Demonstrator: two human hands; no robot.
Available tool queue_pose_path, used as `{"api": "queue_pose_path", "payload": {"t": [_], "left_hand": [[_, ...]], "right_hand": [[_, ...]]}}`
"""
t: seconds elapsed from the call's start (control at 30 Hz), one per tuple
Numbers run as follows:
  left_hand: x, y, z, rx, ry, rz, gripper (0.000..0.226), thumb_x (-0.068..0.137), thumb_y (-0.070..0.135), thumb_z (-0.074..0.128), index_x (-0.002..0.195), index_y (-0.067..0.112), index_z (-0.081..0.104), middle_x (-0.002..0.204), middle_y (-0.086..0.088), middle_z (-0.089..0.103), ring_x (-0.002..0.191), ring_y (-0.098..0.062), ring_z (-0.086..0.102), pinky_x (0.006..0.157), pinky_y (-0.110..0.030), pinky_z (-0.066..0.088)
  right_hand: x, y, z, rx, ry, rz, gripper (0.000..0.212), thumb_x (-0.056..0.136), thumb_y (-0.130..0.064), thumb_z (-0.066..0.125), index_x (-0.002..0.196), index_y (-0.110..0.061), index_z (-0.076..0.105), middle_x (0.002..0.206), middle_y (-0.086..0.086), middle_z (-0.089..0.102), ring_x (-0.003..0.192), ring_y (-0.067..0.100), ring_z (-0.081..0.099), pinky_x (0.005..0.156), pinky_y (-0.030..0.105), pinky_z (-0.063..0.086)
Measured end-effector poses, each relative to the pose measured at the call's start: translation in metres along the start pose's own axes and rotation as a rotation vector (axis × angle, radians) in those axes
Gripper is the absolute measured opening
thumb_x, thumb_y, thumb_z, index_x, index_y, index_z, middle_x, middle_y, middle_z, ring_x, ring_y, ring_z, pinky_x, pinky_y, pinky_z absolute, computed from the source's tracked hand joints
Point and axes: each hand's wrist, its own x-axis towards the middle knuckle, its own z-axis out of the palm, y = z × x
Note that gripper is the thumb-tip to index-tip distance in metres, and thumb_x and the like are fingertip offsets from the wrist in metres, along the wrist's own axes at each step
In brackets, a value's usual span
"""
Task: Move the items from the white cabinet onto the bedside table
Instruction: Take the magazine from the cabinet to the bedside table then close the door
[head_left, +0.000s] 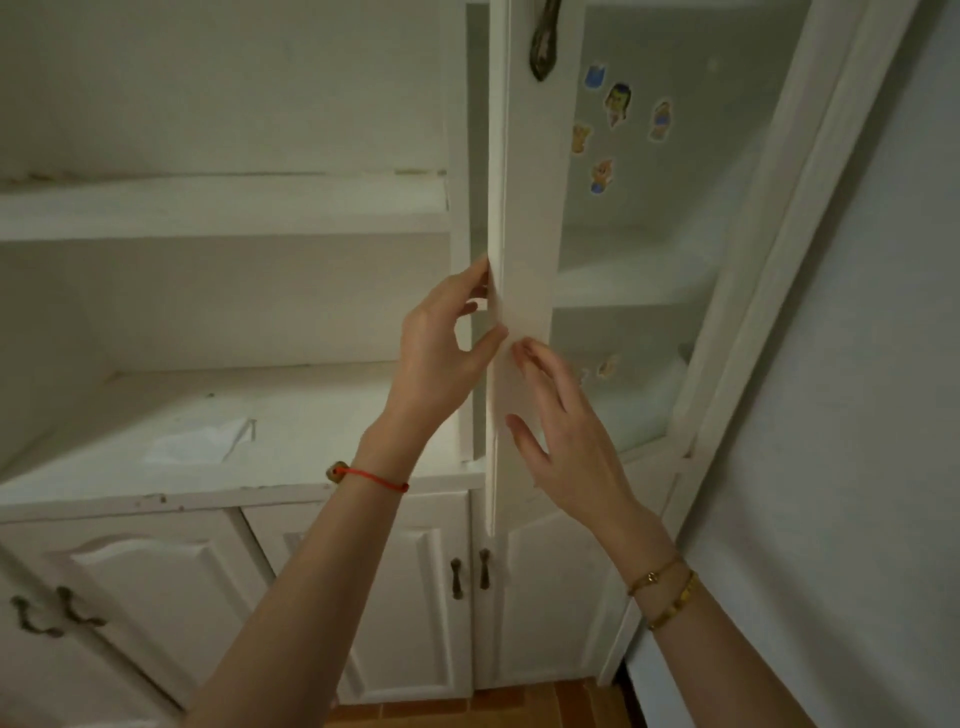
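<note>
Fingers of my left hand pinch the edge of the white cabinet's glass door, thumb on the front face. My right hand lies beside it, fingers straight and slightly spread, fingertips touching the door frame. A crumpled white sheet lies on the cabinet's open shelf.

White cabinet, shelves apparently bare, glazed door ajar.

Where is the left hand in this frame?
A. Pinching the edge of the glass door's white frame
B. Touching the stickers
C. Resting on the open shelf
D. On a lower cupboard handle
A: the left hand has thumb and fingers either side of the glass door's frame edge.
</note>
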Motion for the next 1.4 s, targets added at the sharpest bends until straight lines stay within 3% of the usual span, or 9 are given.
{"api": "queue_pose_path", "payload": {"t": [0.1, 0.3, 0.53, 0.73, 0.97, 1.4], "left_hand": [[0.014, -0.027, 0.0, 0.034, -0.007, 0.043, 0.066, 0.084, 0.006, 0.075, 0.143, 0.003, 0.046, 0.126, -0.008, 0.063, 0.115, -0.016, 0.06, 0.101, -0.027, 0.049], [0.035, -0.068, 0.005, 0.069, 0.041, 0.074, 0.061, 0.084, 0.011, 0.075, 0.14, 0.007, 0.051, 0.13, -0.006, 0.061, 0.118, -0.015, 0.058, 0.103, -0.022, 0.045], [0.048, -0.095, 0.017, 0.099, 0.1, 0.077, 0.054, 0.088, 0.013, 0.072, 0.139, 0.008, 0.054, 0.135, -0.005, 0.058, 0.126, -0.018, 0.055, 0.107, -0.031, 0.045], [0.047, -0.098, 0.025, 0.108, 0.142, 0.094, 0.053, 0.089, 0.011, 0.071, 0.139, 0.005, 0.053, 0.137, -0.008, 0.057, 0.128, -0.02, 0.054, 0.107, -0.032, 0.046], [0.05, -0.097, 0.024, 0.169, 0.13, 0.09, 0.053, 0.09, 0.012, 0.07, 0.14, 0.006, 0.052, 0.137, -0.008, 0.057, 0.127, -0.019, 0.055, 0.106, -0.028, 0.046], [0.059, -0.094, 0.026, 0.254, 0.12, 0.027, 0.055, 0.088, 0.009, 0.07, 0.139, 0.007, 0.053, 0.139, -0.007, 0.055, 0.127, -0.02, 0.055, 0.104, -0.027, 0.047]], "right_hand": [[0.016, 0.003, 0.024, -0.067, 0.046, 0.024, 0.066, 0.095, -0.018, 0.055, 0.152, -0.009, 0.023, 0.157, 0.0, 0.022, 0.141, 0.012, 0.031, 0.114, 0.031, 0.034], [0.043, 0.012, 0.065, -0.132, 0.084, 0.087, 0.073, 0.094, -0.021, 0.056, 0.154, -0.012, 0.016, 0.158, 0.0, 0.015, 0.144, 0.013, 0.027, 0.109, 0.032, 0.041], [0.065, 0.027, 0.079, -0.241, 0.069, 0.07, 0.072, 0.091, -0.022, 0.054, 0.153, -0.01, 0.018, 0.156, 0.005, 0.019, 0.147, 0.016, 0.017, 0.114, 0.034, 0.035], [0.07, 0.034, 0.077, -0.253, 0.04, 0.027, 0.072, 0.091, -0.015, 0.055, 0.152, -0.006, 0.019, 0.155, 0.007, 0.023, 0.147, 0.017, 0.018, 0.115, 0.034, 0.032], [0.071, 0.035, 0.073, -0.327, 0.002, 0.026, 0.069, 0.094, -0.024, 0.051, 0.152, -0.006, 0.02, 0.155, 0.008, 0.024, 0.148, 0.017, 0.015, 0.12, 0.033, 0.022], [0.085, 0.034, 0.063, -0.252, -0.05, 0.04, 0.074, 0.09, -0.026, 0.058, 0.152, -0.007, 0.021, 0.149, 0.005, 0.028, 0.144, 0.02, 0.025, 0.116, 0.035, 0.031]]}}
